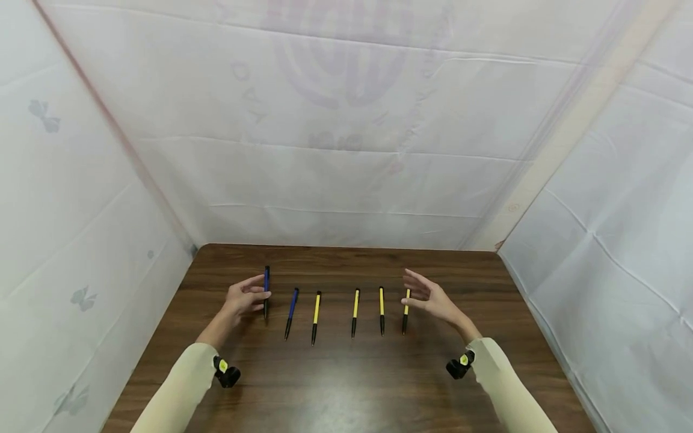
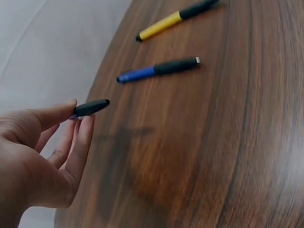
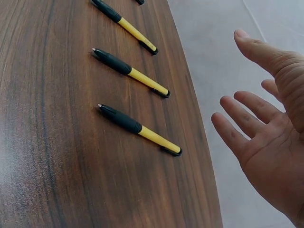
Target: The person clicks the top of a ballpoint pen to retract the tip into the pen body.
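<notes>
The blue pen [image 1: 266, 288] is pinched between thumb and fingers of the left hand [image 1: 243, 297], at the left end of the row of pens, just left of the second blue pen [image 1: 291, 313] on the table [image 1: 346, 385]. The right hand [image 1: 430, 299] hovers with spread fingers, holding nothing, by the yellow pen [image 1: 405, 310] at the far end from the blue pen. The step in hand seems to be lifting or setting down this end pen, and the next move calls for a steady pinch so it stays parallel to its neighbour.

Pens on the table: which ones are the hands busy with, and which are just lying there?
In hand or nearest:
- leftmost blue pen, pinched by the left hand
- rightmost yellow pen, lying beside the open right hand, not touched

Just lying there:
- second blue pen
- three middle yellow pens
- brown table
</notes>
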